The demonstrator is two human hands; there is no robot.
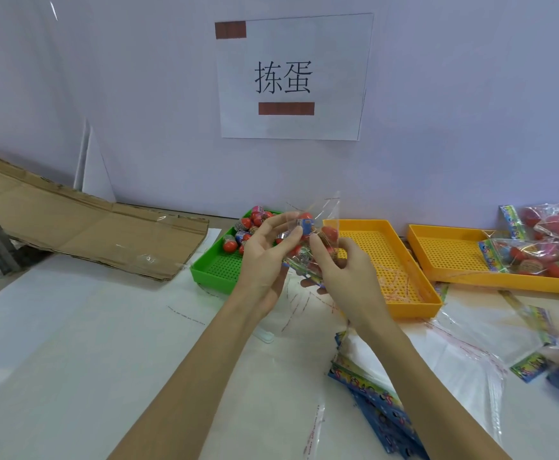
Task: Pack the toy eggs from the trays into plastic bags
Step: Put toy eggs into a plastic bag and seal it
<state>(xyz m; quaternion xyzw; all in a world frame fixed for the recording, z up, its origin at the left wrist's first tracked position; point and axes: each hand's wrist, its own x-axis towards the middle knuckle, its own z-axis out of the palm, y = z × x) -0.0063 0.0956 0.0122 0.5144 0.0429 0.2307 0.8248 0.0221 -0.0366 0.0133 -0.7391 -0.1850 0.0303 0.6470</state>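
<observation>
Holding a clear bag of toy eggs above the surface — both my hands grip it. My left hand pinches its top — my right hand clasps its side.

both forearms are bare, no sleeves in view; the left hand and right hand wear nothing.

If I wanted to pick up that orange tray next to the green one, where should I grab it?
Probably by the near short wall of the orange tray, coming from your side of the table. That raised rim faces you and juts clear, giving a thumb-over grip. Its left long wall is crowded by the hands and the bag; loose clear film lies inside it.
</observation>
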